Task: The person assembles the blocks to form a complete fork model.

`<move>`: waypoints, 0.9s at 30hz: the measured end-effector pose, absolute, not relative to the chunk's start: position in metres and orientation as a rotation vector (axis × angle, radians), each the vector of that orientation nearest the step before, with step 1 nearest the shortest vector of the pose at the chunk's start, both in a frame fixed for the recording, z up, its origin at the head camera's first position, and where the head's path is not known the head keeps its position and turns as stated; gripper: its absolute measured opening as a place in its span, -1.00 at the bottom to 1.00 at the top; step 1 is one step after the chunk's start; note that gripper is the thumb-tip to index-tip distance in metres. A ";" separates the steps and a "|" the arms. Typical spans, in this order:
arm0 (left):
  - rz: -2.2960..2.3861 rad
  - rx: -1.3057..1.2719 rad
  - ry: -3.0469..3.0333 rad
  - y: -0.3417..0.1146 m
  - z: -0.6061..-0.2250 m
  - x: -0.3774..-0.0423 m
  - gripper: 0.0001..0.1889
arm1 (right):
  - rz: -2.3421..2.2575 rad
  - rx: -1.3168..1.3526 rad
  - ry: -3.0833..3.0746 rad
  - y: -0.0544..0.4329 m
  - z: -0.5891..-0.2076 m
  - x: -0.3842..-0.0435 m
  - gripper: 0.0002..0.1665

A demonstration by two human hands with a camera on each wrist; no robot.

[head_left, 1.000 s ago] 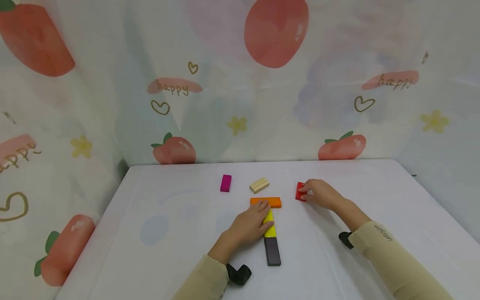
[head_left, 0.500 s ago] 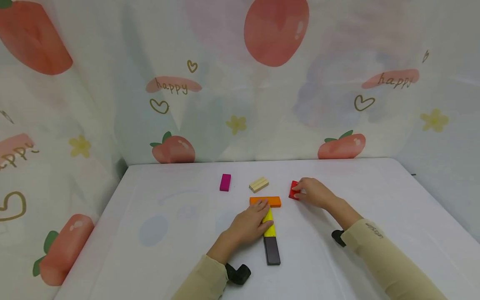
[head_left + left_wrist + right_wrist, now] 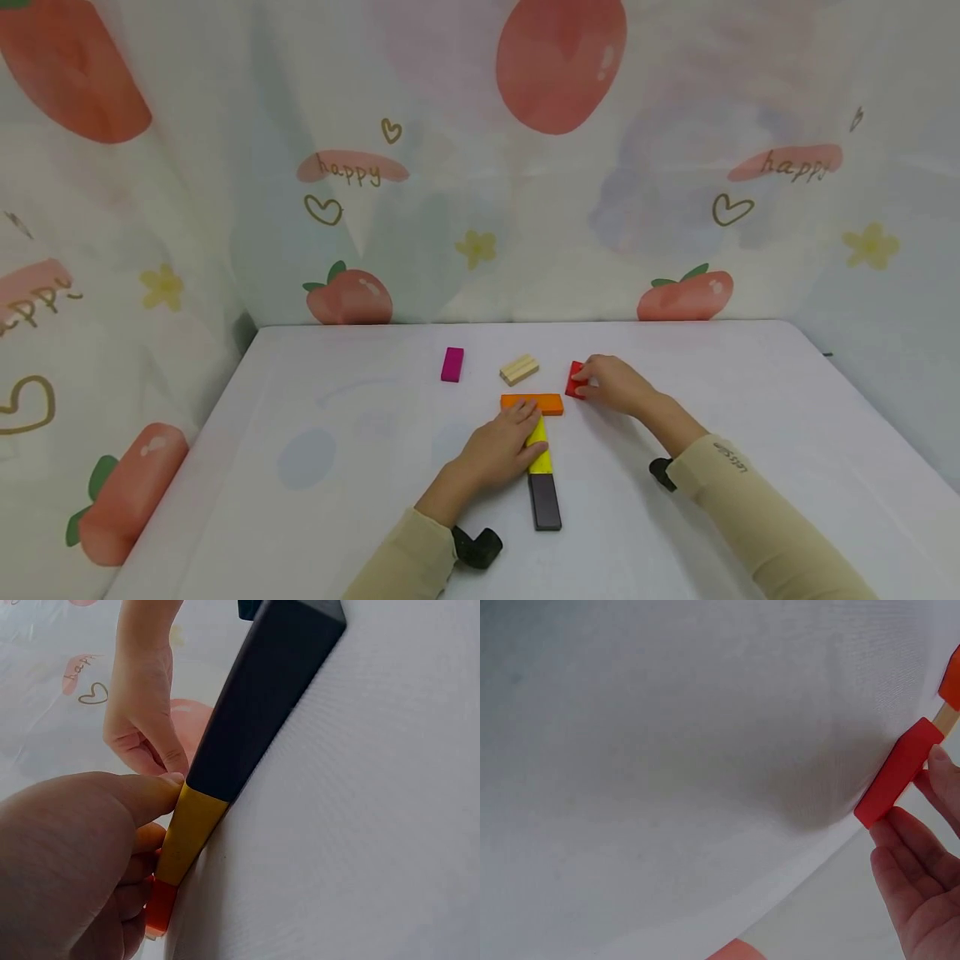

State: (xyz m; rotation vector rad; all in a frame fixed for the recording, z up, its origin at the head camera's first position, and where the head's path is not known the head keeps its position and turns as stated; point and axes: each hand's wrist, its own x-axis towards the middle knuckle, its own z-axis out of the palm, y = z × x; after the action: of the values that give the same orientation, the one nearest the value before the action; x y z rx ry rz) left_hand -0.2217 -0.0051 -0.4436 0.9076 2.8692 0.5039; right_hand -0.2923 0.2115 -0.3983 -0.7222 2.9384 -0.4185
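An orange block (image 3: 551, 406) lies crosswise at the top of a yellow block (image 3: 540, 465), with a dark block (image 3: 545, 502) end to end below the yellow one. My left hand (image 3: 493, 450) rests over the yellow and orange blocks. Its fingertips touch the orange block, and its thumb lies on the yellow block, near the dark one in the left wrist view. Just right of the orange block, my right hand (image 3: 617, 386) pinches a red block (image 3: 901, 771) between thumb and fingers, low on the table; part of that block is hidden by the fingers.
Behind the orange block lies a pale wooden block (image 3: 519, 370) with grooves. Farther left is a magenta block (image 3: 452, 365). The white-covered table (image 3: 337, 517) meets a printed cloth backdrop (image 3: 435, 192) at its far edge.
My right hand has moved left with the red block, bringing it close to the orange block's right end. The left hand and the other blocks have stayed in place.
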 end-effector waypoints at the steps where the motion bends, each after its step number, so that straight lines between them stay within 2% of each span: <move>1: 0.506 0.905 2.868 -0.005 -0.443 -0.222 -0.41 | -0.421 -0.724 2.936 0.210 -0.399 -0.293 -0.71; 27: 0.476 0.909 2.869 -0.004 -0.445 -0.223 -0.40 | -0.395 -0.813 2.869 0.194 -0.398 -0.299 -0.69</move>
State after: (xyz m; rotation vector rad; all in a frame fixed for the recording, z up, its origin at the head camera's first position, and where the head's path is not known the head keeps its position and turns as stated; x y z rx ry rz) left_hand -0.2229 -0.0044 -0.4452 0.9089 2.8691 0.4763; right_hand -0.2994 0.1945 -0.3976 -0.8135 2.8691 -0.3946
